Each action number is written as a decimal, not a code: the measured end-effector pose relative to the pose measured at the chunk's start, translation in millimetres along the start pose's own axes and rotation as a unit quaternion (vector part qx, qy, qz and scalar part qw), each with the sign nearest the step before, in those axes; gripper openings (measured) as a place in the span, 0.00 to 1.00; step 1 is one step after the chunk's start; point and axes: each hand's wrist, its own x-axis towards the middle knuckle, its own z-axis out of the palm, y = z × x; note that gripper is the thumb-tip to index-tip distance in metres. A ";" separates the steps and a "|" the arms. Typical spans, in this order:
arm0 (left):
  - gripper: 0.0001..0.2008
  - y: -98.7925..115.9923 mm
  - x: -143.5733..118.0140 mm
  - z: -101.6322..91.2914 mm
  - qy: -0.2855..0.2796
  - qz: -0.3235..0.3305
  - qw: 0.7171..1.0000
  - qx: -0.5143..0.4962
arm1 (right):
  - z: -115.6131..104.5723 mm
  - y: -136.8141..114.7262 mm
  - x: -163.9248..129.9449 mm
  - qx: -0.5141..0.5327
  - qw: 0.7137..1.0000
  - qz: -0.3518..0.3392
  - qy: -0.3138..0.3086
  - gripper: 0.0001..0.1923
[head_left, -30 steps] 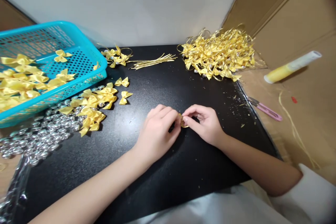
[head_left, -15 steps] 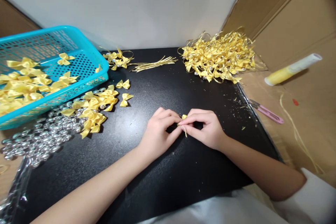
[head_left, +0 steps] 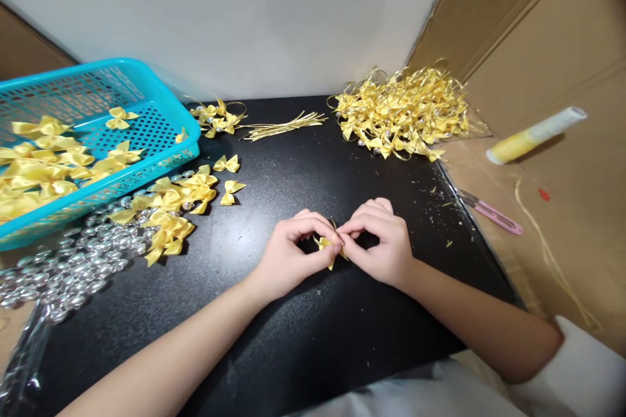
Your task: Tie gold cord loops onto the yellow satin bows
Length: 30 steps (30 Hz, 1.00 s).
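Note:
Over the middle of the black tabletop [head_left: 293,182], my left hand [head_left: 296,247] pinches a small yellow ribbon bow [head_left: 325,243] between thumb and forefinger. My right hand [head_left: 384,241] meets it fingertip to fingertip, its thumb and forefinger closed on the same bow. A thin gold cord loops up at the fingertips; most of the bow is hidden behind the fingers. Two single yellow bows [head_left: 231,193] lie to the left of my hands, beside a cluster of more bows [head_left: 169,231].
A turquoise basket [head_left: 141,172] with yellow bows stands at left, silver beads [head_left: 73,267] before it. Gold cord strips [head_left: 286,125] lie at the back. Finished-looking bows with cords form a pile [head_left: 401,114] at back right. A pink-handled cutter [head_left: 496,216] and a tube [head_left: 538,135] lie at right.
The bow has turned between my fingers, its yellow loops now showing below the fingertips on the left side. My right hand has shifted slightly. The view has tilted a little.

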 end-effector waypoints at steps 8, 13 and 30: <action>0.03 -0.4 1.0 1.5 0.048 -0.095 0.982 -0.156 | -1.2 -1.0 -0.1 -0.061 0.997 -0.022 0.032 0.09; 0.05 -0.5 1.0 2.7 0.056 -0.082 0.987 -0.125 | -0.2 -0.6 -0.2 -0.078 0.996 -0.040 0.033 0.09; 0.01 -6.3 -4.4 2.1 0.063 0.074 0.980 0.176 | -7.9 2.9 5.6 0.051 0.996 0.002 -0.079 0.03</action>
